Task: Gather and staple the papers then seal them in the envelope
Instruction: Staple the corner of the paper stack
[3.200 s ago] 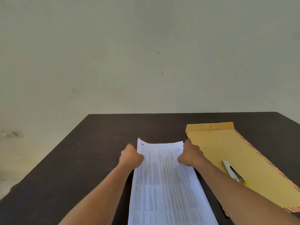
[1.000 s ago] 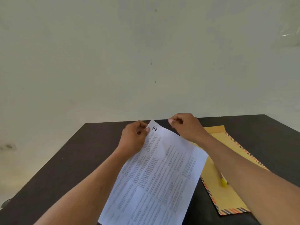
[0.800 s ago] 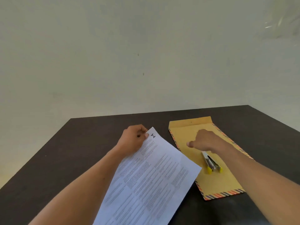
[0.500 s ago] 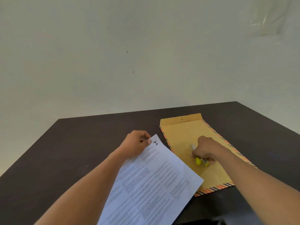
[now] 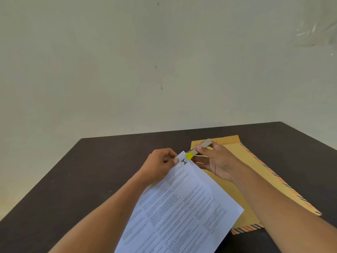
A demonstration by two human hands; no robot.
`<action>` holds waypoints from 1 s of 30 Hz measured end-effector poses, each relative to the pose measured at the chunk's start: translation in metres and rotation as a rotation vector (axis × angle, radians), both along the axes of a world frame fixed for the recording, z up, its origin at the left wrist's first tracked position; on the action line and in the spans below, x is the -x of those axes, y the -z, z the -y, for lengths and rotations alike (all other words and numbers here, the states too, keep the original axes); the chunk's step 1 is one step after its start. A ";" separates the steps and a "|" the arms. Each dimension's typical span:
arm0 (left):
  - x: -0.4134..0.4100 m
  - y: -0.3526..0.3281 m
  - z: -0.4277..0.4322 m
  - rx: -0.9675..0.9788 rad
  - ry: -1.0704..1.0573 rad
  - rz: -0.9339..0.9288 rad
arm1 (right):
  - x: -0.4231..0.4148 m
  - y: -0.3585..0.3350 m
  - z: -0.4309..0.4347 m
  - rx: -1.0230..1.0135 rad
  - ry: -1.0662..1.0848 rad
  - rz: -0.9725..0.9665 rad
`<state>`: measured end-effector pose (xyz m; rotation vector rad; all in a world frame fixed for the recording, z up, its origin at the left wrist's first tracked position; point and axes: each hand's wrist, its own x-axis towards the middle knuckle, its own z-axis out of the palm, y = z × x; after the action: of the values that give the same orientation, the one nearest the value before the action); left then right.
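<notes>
A stack of white printed papers (image 5: 180, 203) slants over the dark table, its far corner marked with a black "I". My left hand (image 5: 160, 167) pinches that corner from the left. My right hand (image 5: 217, 161) holds a small silver stapler (image 5: 198, 148) with a yellow tip, thumb on top and fingers underneath. The yellow tip sits right at the top corner of the papers. A brown envelope (image 5: 259, 181) with striped orange and black edges lies flat on the table under my right hand and forearm.
The dark table (image 5: 87, 176) runs to a far edge against a pale wall (image 5: 127, 70). Its left half and the far right corner hold nothing but bare surface.
My right hand let go of the papers, went to the envelope, took up the stapler lying there and brought it to the papers' top corner. My left hand kept its pinch.
</notes>
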<state>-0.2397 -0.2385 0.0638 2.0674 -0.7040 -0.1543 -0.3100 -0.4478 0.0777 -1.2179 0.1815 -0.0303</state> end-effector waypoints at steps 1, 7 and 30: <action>0.000 0.001 -0.001 0.013 -0.003 0.000 | -0.002 0.001 -0.001 -0.008 -0.005 0.002; -0.001 0.002 -0.004 0.023 -0.026 -0.003 | -0.004 0.004 -0.006 -0.086 -0.041 0.000; 0.002 0.008 -0.009 0.026 -0.067 -0.058 | -0.024 0.023 -0.022 0.473 0.102 0.098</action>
<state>-0.2414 -0.2300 0.0560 2.0511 -0.5978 -0.1656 -0.2858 -0.4262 0.0551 -1.6736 0.1551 -0.2316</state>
